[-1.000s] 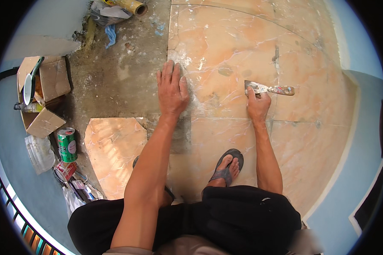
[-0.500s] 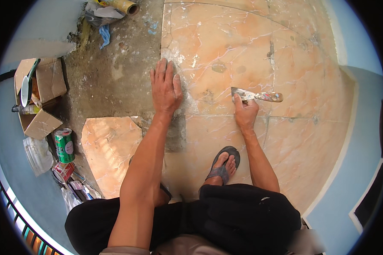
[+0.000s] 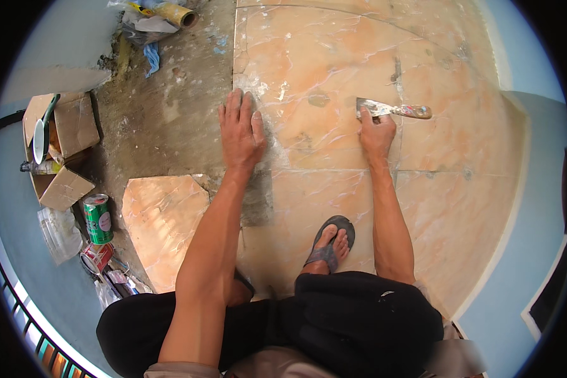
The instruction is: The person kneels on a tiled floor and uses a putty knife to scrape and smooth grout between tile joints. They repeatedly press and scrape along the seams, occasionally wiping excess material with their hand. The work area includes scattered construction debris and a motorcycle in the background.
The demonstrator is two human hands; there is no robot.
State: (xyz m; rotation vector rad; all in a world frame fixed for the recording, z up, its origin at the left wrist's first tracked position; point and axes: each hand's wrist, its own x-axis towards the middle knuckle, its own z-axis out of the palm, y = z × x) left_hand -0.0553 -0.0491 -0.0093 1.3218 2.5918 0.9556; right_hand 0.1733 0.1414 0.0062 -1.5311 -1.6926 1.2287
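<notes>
Sliding outward and a bit right, that scraper (image 3: 385,109) moved over the tiles (image 3: 334,60) in the last half second.

Who's got it?

Right hand (image 3: 377,137), fingers closed on the blade end. Left hand (image 3: 242,137) hasn't budged: palm down, fingers straight, at the tile edge.

Meaning?

Probably a fresh patch to scrape. Can't tell if the blade's touching.

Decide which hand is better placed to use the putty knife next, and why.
Right hand, probably: it grips the putty knife over the floor tiles. The left hand is palm-down at their edge, with no visible tool.
</notes>
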